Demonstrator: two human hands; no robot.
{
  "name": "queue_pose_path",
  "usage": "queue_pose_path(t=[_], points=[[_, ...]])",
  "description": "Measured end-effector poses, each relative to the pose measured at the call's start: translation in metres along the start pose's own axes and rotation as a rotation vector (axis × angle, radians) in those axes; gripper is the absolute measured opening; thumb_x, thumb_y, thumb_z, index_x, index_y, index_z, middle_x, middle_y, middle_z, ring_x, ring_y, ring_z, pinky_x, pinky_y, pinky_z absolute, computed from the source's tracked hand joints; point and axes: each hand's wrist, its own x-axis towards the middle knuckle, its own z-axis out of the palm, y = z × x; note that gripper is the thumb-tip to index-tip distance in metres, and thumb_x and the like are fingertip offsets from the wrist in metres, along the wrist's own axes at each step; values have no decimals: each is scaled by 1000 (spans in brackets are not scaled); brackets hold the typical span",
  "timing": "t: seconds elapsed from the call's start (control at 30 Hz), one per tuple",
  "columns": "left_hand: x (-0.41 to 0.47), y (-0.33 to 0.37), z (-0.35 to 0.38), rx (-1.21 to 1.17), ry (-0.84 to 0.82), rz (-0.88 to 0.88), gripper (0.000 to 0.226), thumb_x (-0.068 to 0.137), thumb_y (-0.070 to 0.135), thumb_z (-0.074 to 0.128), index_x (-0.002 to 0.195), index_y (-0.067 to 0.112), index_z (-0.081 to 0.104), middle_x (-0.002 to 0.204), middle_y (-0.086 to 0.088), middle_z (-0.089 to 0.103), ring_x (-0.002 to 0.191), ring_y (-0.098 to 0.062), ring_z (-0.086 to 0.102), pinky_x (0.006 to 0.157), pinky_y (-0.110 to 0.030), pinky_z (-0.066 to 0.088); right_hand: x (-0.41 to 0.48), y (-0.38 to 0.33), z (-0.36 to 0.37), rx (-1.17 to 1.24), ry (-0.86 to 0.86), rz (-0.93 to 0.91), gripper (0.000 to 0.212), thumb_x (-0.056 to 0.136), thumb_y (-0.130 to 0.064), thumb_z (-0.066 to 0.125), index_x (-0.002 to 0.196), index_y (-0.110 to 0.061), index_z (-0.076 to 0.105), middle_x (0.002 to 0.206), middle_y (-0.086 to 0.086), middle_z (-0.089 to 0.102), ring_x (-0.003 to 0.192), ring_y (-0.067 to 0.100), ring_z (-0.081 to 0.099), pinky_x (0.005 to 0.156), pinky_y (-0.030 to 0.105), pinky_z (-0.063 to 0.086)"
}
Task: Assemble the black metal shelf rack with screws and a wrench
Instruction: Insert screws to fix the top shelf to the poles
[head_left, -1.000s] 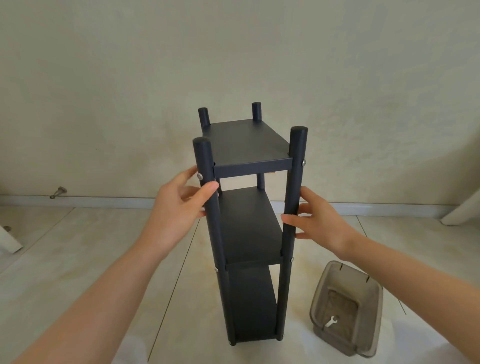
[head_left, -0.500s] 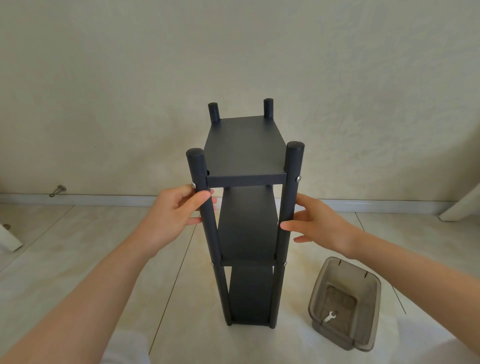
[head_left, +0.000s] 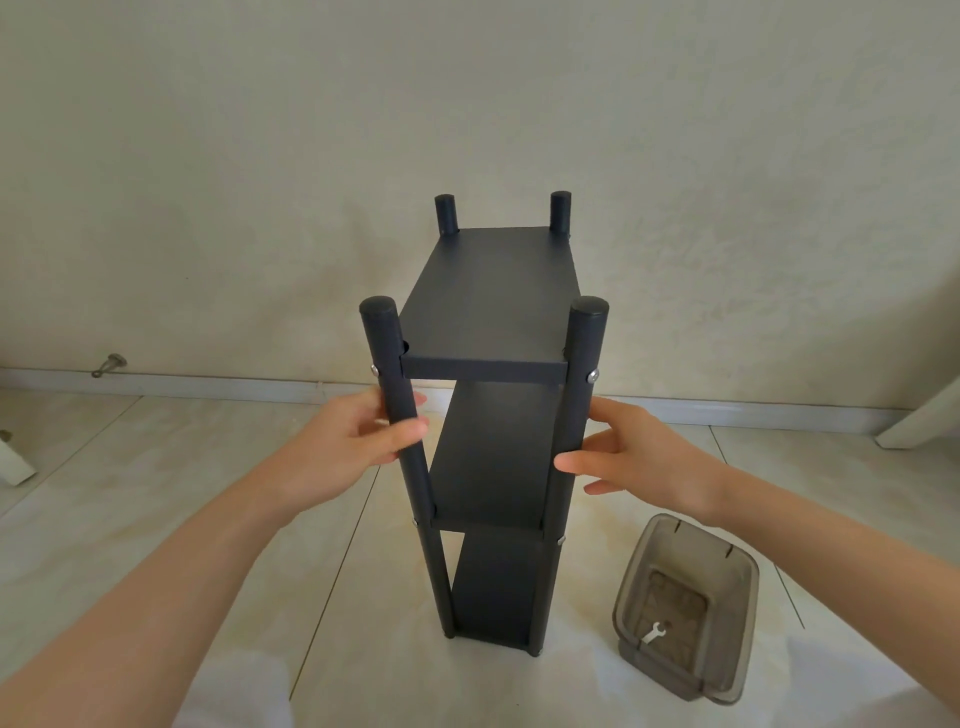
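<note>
Fingers of left hand (head_left: 358, 447) wrap front-left post (head_left: 385, 358), steadying upright shelf rack (head_left: 488, 301); right hand (head_left: 649, 457) straight-fingered, bracing front-right post (head_left: 584, 353); wrench (head_left: 653, 633) idle in plastic bin (head_left: 635, 571).

The rack (head_left: 488, 296) is stood before the wall (head_left: 260, 156). 1 wrench (head_left: 652, 634) is laid in a tub (head_left: 740, 597) to its right.

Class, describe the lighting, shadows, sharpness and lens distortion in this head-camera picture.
Head view: soft, even light, no hard shadows on the pale tiled floor; the black metal shelf rack is matte, without glare; the wide lens makes its posts converge downward; the small white wrench looks sharp.
</note>
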Motion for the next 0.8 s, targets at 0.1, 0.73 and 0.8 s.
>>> queue_pose_path(t=[0.1,0.73,0.8], points=[[-4,-12,7,167,-79,-63,20,94,22,67,114,21,69,122,17,64,111,-7,65,106,-36,48,-6,-2,1,-9,-32,-9,44,89,-24,71,129,-31,55,120,-9,68,96,16,70,84,37,60],[-15,-23,12,48,-7,-72,19,95,13,66,112,21,70,127,12,67,112,-11,65,102,-37,51,-24,-27,-3,-135,3,-57,19,95,-20,64,109,-34,65,111,-10,73,103,7,68,98,31,51],[-17,-23,8,41,-5,-60,30,95,13,65,124,23,66,117,11,71,109,-12,67,94,-28,54,-27,-32,1,-105,-13,-77,19,95,-15,64,102,-32,65,112,-8,72,103,6,67,97,25,51]])
